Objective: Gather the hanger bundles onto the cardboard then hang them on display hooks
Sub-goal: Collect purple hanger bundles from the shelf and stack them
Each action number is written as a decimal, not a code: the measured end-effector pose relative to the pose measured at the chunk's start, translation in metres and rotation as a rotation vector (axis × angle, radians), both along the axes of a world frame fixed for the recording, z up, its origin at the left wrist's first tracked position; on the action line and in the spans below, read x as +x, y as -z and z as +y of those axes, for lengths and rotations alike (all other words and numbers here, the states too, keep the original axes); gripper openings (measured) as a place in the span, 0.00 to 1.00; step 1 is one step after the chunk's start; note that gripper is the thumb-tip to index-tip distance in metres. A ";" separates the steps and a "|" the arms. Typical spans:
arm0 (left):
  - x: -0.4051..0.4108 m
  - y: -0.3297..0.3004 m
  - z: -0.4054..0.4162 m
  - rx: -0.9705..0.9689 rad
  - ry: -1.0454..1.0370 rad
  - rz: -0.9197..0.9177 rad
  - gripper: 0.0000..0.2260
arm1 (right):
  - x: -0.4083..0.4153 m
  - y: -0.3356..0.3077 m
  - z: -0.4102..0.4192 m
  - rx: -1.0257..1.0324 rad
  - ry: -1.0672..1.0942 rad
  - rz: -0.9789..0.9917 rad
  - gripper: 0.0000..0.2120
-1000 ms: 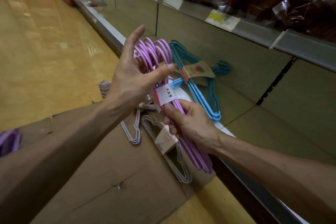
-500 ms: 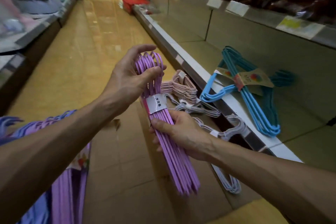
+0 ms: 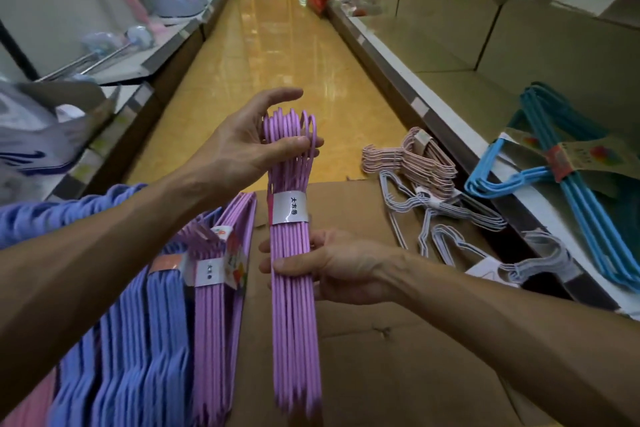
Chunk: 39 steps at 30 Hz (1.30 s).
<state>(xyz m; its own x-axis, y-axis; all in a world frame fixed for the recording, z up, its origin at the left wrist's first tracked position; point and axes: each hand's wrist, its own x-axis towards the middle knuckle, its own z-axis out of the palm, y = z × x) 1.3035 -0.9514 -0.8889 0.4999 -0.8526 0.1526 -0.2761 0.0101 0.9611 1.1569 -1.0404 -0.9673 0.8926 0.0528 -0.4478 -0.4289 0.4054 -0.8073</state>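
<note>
I hold a purple hanger bundle (image 3: 294,322) upright above the flat cardboard (image 3: 398,374); a white paper band wraps it near the top. My left hand (image 3: 239,152) pinches the hooks at its upper end. My right hand (image 3: 336,267) grips the bundle's middle from the right. More purple bundles (image 3: 218,305) and blue-violet bundles (image 3: 138,340) lie on the cardboard's left side. Pale pink hangers (image 3: 422,159) and white wire hangers (image 3: 446,211) rest at the cardboard's far right.
A bright blue hanger bundle (image 3: 575,198) with a card label lies on the low shelf (image 3: 450,114) to the right. The yellow aisle floor (image 3: 277,45) runs ahead between shelving. Cleaning goods sit on the left shelf (image 3: 145,55).
My view has swung left, from the right shelf toward the aisle and cardboard. The purple bundle came away from the shelf with both hands, and my left hand closed on its hooks.
</note>
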 end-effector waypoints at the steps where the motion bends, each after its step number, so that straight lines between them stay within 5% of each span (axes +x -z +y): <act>1: 0.002 0.000 0.004 0.031 -0.009 -0.020 0.28 | 0.004 0.003 0.004 -0.016 0.000 -0.003 0.18; 7: 0.019 0.002 0.023 0.235 -0.154 -0.241 0.25 | 0.026 0.019 0.014 -0.120 -0.013 0.013 0.19; 18: 0.043 0.022 0.045 0.707 -0.153 -0.647 0.37 | 0.053 0.070 0.039 -0.339 -0.003 0.127 0.15; 39: 0.068 0.072 0.063 0.826 -0.095 -0.852 0.30 | 0.078 0.124 0.058 -0.385 -0.033 0.183 0.13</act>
<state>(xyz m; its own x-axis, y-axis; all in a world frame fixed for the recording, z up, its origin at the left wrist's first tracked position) 1.3711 -0.8881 -0.9613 0.5703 -0.8138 -0.1117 -0.7951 -0.5810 0.1739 1.2353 -0.9820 -1.0909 0.7972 -0.1218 -0.5914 -0.5870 0.0727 -0.8063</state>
